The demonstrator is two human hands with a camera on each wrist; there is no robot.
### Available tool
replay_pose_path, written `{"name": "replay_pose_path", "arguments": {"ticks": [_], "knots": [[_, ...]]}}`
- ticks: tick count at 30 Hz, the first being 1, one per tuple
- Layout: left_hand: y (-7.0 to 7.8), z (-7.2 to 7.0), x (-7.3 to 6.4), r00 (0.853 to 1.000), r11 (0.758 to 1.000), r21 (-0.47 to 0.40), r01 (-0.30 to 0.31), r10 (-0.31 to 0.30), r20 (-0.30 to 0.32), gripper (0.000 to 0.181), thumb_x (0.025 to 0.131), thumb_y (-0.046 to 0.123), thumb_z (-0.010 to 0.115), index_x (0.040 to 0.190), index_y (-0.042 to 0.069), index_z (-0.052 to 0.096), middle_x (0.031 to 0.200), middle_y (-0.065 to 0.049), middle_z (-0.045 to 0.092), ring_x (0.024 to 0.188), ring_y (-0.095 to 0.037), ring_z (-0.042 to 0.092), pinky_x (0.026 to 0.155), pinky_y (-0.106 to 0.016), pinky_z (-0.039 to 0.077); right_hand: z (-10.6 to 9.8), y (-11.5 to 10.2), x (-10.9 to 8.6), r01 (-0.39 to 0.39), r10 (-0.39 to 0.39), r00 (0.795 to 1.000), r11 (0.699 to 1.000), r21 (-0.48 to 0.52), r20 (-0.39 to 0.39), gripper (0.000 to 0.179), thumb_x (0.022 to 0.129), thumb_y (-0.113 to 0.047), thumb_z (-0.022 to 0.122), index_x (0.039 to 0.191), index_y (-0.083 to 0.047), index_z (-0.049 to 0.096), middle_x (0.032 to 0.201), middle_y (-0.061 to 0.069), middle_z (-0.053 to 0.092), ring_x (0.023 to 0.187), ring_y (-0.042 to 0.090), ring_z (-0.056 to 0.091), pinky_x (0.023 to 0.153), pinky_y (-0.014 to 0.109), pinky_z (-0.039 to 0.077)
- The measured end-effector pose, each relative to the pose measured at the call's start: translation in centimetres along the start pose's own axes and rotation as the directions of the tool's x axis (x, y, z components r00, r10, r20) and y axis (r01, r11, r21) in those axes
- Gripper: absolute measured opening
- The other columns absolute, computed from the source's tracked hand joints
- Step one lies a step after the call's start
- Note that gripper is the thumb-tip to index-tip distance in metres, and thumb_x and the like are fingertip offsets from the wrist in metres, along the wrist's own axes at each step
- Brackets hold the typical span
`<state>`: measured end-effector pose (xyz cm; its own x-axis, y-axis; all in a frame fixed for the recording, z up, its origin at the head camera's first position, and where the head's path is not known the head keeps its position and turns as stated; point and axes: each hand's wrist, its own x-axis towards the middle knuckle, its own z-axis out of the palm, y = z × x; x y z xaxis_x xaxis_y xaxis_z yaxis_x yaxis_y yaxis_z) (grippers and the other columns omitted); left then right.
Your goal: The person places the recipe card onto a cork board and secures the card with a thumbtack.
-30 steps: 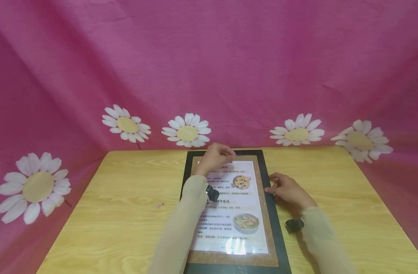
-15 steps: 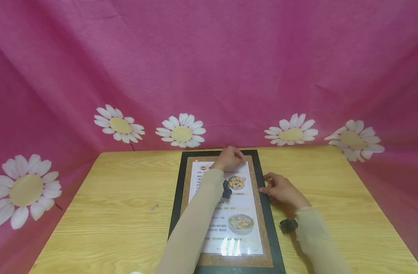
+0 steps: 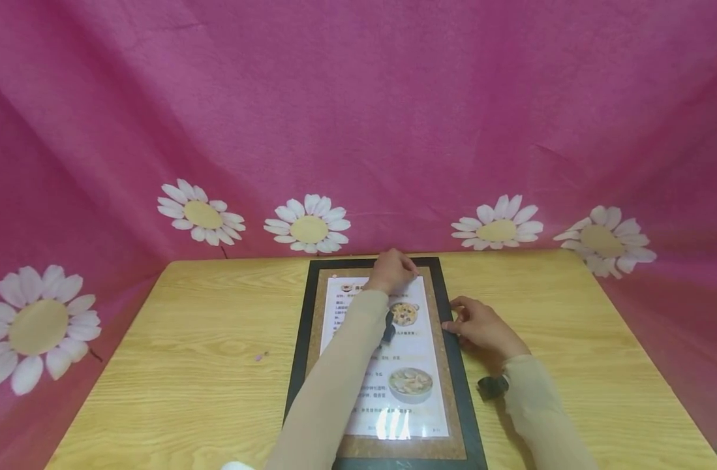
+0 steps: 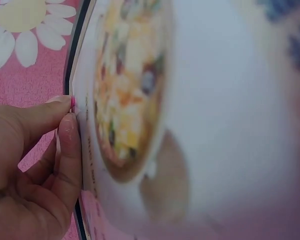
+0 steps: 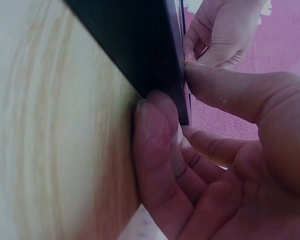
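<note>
A black-framed corkboard point(image 3: 330, 287) lies on the table, bearing a glossy printed recipe sheet point(image 3: 417, 365) with two food pictures. My left hand point(image 3: 391, 271) reaches across to the sheet's top right corner. There, its thumb and forefinger pinch a small pink pushpin point(image 4: 73, 102), mostly hidden by the fingertips. At the sheet's top left corner shows a small pale round pin point(image 3: 335, 277). My right hand point(image 3: 481, 326) grips the frame's right edge. Its thumb lies on top of the black frame point(image 5: 162, 60), and curled fingers press against the outer side.
The wooden table point(image 3: 217, 326) extends to both sides of the board. Tiny pinkish bits point(image 3: 261, 356) lie left of it. A pink cloth with daisies point(image 3: 358, 130) hangs behind the table. A small white thing point(image 3: 236, 465) shows at the bottom edge.
My left hand has moved right over the sheet to its top right corner and settled there. My right hand keeps its hold on the frame. The head view has shifted slightly.
</note>
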<state>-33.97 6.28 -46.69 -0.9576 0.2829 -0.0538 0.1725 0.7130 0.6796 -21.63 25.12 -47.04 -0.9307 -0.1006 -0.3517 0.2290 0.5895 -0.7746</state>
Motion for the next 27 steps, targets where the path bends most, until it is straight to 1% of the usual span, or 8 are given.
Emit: {"name": "replay_pose_path", "arguments": {"ticks": [7,10,14,20,22,27], "knots": [[0.2,-0.4,-0.4,0.999,0.996,-0.083,0.030,-0.031,-0.016,0.008,0.084,0.021,0.075,0.078,0.017,0.077,0.088,0.005,0.072,0.081,-0.012,0.060,0.077,-0.029,0.050,0.0,0.1,0.0,0.006,-0.006,1.000,1.000,0.009,-0.012,0.055,0.089,-0.024,0.069,0.134,-0.004,0.047,0.090,0.011,0.056,0.072,0.020,0.056,0.064,0.030,0.052],[0.3,-0.5,-0.3,0.999,0.994,-0.099,0.035,-0.038,-0.026,0.007,0.083,0.019,0.076,0.077,0.015,0.077,0.086,0.003,0.073,0.080,-0.012,0.060,0.075,-0.028,0.050,0.0,0.2,0.0,0.005,-0.005,1.000,1.000,0.013,-0.010,0.056,0.088,-0.025,0.070,0.134,-0.004,0.046,0.091,0.011,0.056,0.073,0.020,0.055,0.064,0.030,0.051],[0.6,-0.8,-0.3,0.999,0.996,-0.079,0.050,-0.052,-0.017,0.007,0.084,0.017,0.074,0.078,0.014,0.077,0.083,0.003,0.073,0.076,-0.012,0.060,0.072,-0.026,0.049,0.0,0.1,-0.1,-0.004,0.005,1.000,1.000,0.024,-0.010,0.056,0.088,-0.026,0.070,0.134,-0.005,0.046,0.091,0.011,0.055,0.073,0.020,0.055,0.064,0.030,0.051],[1.0,-1.0,-0.2,0.994,0.991,-0.082,0.110,-0.109,0.016,0.008,0.086,0.014,0.070,0.081,0.011,0.076,0.083,0.001,0.072,0.070,-0.012,0.059,0.064,-0.025,0.049,0.0,-0.2,-0.1,-0.010,0.010,1.000,1.000,0.017,-0.005,0.055,0.088,-0.026,0.070,0.134,-0.005,0.046,0.091,0.012,0.056,0.073,0.021,0.056,0.064,0.030,0.051],[1.1,-0.9,-0.2,0.993,0.989,-0.086,0.119,-0.119,0.013,0.007,0.085,0.014,0.071,0.081,0.011,0.076,0.083,0.000,0.071,0.070,-0.013,0.059,0.065,-0.027,0.050,-0.1,-0.2,-0.1,-0.006,0.006,1.000,1.000,0.011,-0.007,0.055,0.088,-0.026,0.070,0.134,-0.005,0.047,0.091,0.012,0.056,0.072,0.021,0.056,0.064,0.030,0.051],[1.2,-0.2,0.1,0.991,0.990,-0.056,0.130,-0.131,-0.015,0.008,0.084,0.017,0.073,0.079,0.012,0.076,0.079,0.000,0.071,0.075,-0.015,0.061,0.074,-0.031,0.051,-0.2,0.1,-0.1,-0.011,0.012,1.000,1.000,0.022,-0.002,0.055,0.088,-0.026,0.070,0.134,-0.006,0.046,0.092,0.012,0.055,0.073,0.021,0.056,0.065,0.030,0.052]]}}
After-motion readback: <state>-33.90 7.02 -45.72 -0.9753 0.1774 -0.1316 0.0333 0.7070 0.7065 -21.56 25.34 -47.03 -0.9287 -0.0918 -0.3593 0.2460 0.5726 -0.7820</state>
